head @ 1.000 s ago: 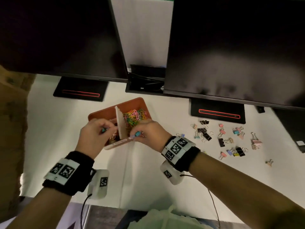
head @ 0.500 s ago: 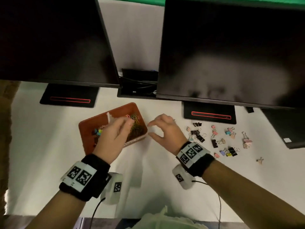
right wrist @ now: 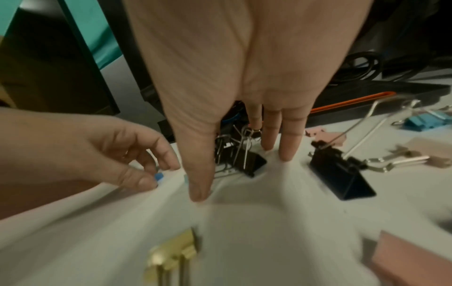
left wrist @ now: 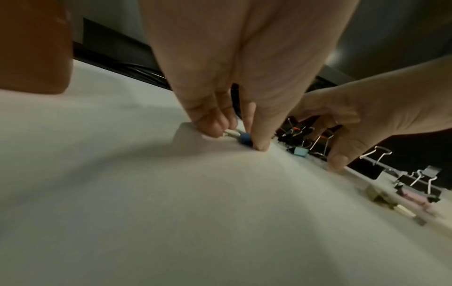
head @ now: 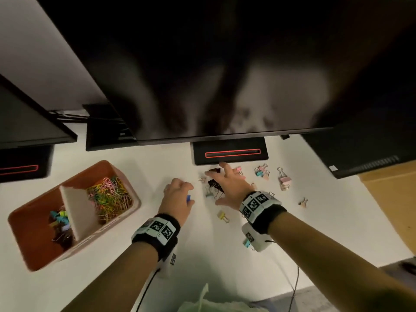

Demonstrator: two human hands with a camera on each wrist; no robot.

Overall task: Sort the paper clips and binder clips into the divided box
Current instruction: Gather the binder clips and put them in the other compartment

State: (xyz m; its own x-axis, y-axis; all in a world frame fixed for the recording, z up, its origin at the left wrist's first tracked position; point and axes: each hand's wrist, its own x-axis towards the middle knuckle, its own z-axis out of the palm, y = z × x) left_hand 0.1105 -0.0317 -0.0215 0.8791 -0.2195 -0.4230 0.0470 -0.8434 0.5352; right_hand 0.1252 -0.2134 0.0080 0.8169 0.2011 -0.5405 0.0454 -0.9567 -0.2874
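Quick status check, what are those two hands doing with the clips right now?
Left hand pinching blue binder clip on table. Right hand open over black binder clips. Nothing blocking divided box.

The desk (head: 112,278) is smooth, matt white. On it, the box (head: 40,255) looks like matt orange plastic with a pale card divider (head: 78,212). The black clips (right wrist: 342,174) beside it are glossy, with shiny wire handles.

left hand (head: 177,197) pinches blue binder clip (head: 188,197) | right hand (head: 227,185) spread over black binder clips (head: 212,183)
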